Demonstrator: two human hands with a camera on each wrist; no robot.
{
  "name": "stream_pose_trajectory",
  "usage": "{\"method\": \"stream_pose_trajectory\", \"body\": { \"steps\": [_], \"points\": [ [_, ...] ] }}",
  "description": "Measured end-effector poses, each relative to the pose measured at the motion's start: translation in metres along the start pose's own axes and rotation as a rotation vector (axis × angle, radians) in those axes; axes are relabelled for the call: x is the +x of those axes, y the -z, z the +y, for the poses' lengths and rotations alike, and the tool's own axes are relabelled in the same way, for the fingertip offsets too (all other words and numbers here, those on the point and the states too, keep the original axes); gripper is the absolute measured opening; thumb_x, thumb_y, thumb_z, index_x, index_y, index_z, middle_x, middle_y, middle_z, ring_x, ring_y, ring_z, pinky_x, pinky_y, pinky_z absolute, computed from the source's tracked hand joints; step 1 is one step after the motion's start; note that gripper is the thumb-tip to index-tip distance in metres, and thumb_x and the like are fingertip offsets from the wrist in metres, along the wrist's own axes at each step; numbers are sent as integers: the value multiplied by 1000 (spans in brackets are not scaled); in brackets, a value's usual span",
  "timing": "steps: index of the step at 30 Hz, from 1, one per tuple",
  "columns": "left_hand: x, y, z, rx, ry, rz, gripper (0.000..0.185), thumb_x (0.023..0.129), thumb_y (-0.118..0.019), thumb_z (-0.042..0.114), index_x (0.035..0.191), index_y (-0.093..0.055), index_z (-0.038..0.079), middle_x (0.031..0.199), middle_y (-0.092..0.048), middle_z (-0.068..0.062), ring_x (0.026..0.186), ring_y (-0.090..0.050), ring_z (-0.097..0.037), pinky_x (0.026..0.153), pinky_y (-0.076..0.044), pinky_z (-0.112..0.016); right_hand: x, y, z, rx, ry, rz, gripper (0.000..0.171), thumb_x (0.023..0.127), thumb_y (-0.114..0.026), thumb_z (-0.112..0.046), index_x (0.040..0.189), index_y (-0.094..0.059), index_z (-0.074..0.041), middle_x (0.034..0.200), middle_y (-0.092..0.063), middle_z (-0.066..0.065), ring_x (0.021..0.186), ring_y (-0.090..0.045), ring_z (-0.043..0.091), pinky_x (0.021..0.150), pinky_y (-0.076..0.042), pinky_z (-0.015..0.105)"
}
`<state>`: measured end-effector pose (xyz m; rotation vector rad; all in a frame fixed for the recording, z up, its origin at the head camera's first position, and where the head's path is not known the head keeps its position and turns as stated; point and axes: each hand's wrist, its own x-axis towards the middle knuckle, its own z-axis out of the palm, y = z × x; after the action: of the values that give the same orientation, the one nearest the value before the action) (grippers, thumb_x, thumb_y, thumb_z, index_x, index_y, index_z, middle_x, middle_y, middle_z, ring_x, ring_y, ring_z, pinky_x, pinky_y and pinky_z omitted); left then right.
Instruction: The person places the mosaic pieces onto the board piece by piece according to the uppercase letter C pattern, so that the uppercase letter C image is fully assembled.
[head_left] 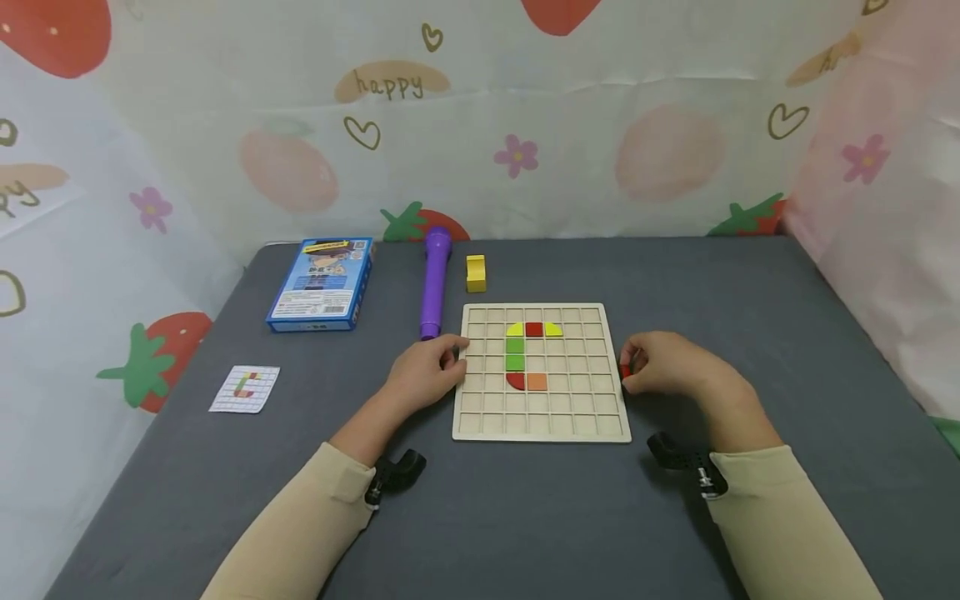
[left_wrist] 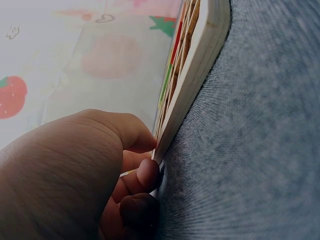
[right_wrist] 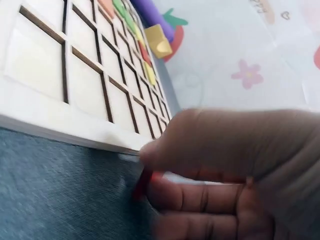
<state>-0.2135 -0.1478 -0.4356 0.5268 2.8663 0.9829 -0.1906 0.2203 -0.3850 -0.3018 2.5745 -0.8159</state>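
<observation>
A pale wooden grid board (head_left: pixel 573 425) lies on the dark table. On it sit two yellow rounded pieces, a red square (head_left: pixel 534 329), two green squares (head_left: pixel 514 362), a red rounded piece (head_left: pixel 515 382) and an orange square (head_left: pixel 537 382), in a C-like shape. My left hand (head_left: pixel 426 371) holds the board's left edge; in the left wrist view, curled fingertips meet that edge. Beside the right edge, my right hand (head_left: pixel 667 364) pinches a small red piece (right_wrist: pixel 143 185) between thumb and fingers. Its exact shape is mostly hidden by the fingers.
A pattern card (head_left: pixel 244 389) with a coloured C-like figure lies at the left. Behind it is a blue box (head_left: pixel 318 283). A purple stick-like object (head_left: pixel 434 283) and a yellow block (head_left: pixel 476 273) lie beyond the board. Printed cloth (head_left: pixel 562 125) hangs behind the table.
</observation>
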Motion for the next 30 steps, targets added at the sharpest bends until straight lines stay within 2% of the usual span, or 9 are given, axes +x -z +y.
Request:
{"method": "stream_pose_trajectory", "body": {
  "steps": [5, 9, 11, 13, 15, 19, 23, 26, 30],
  "points": [
    [1, -2, 0, 0, 3, -8, 36, 100, -62, 23, 135, -68, 15, 69, -54, 3, 57, -46, -14, 56, -33, -32, -4, 5, 5, 25, -50, 50, 23, 95, -72, -26, 95, -69, -3, 76, -66, 5, 66, -61, 20, 63, -48, 37],
    [1, -1, -1, 1, 6, 0, 36, 99, -63, 23, 134, -68, 15, 69, -54, 3, 57, -47, -14, 56, -34, -32, -4, 7, 9, -62, -92, 89, 32, 94, -72, -35, 78, -69, -8, 66, -58, 1, 60, -54, 18, 57, -43, 35],
    [1, -1, -2, 3, 5, 2, 36, 99, -63, 23, 134, -68, 15, 69, -54, 3, 57, -47, -14, 56, -34, -32, -4, 7, 11, -98, -112, 111, 35, 93, -72, -39, 75, -68, -9, 64, -55, 0, 59, -50, 18, 56, -41, 34],
    [1, -1, -2, 7, 4, 1, 36, 99, -63, 23, 134, -68, 15, 69, -55, 3, 57, -47, -14, 56, -34, -32, -4, 9, 13, -116, -112, 129, 36, 93, -72, -41, 78, -68, -8, 67, -55, 2, 62, -50, 19, 57, -40, 35],
    [0, -1, -2, 8, 2, 1, 36, 99, -63, 23, 134, -68, 16, 70, -55, 3, 58, -47, -14, 56, -34, -32, -5, 10, 15, -107, -84, 137, 34, 91, -76, -37, 90, -70, -4, 75, -57, 4, 67, -51, 20, 61, -41, 36],
    [0, -1, -1, 8, 6, 1, 36, 99, -63, 23, 134, -69, 16, 70, -55, 3, 58, -47, -14, 57, -34, -32, -4, 12, 19, -22, -6, 70, 42, 86, -83, -24, 114, -68, 2, 83, -58, 8, 74, -52, 21, 66, -43, 37],
    [0, -1, -1, 6, 11, 4, 35, 99, -64, 23, 133, -69, 15, 69, -54, 3, 58, -47, -14, 56, -33, -32, 1, 8, 20, 12, 38, 28, 34, 85, -83, -19, 110, -68, -1, 75, -55, 4, 69, -51, 19, 65, -42, 36],
    [1, -1, -1, 9, 10, 4, 35, 99, -64, 23, 134, -69, 15, 69, -54, 3, 58, -47, -14, 56, -33, -32, 2, 6, 22, -15, 47, 65, 26, 87, -81, -20, 103, -69, -5, 73, -54, 3, 67, -51, 18, 63, -41, 35],
    [1, -2, -1, 14, 9, 3, 36, 99, -63, 23, 134, -69, 15, 69, -54, 3, 57, -46, -14, 56, -33, -32, -1, 7, 19, -17, 45, 136, 22, 89, -79, -21, 103, -69, -6, 78, -56, 4, 68, -52, 20, 63, -43, 37]
  ]
}}
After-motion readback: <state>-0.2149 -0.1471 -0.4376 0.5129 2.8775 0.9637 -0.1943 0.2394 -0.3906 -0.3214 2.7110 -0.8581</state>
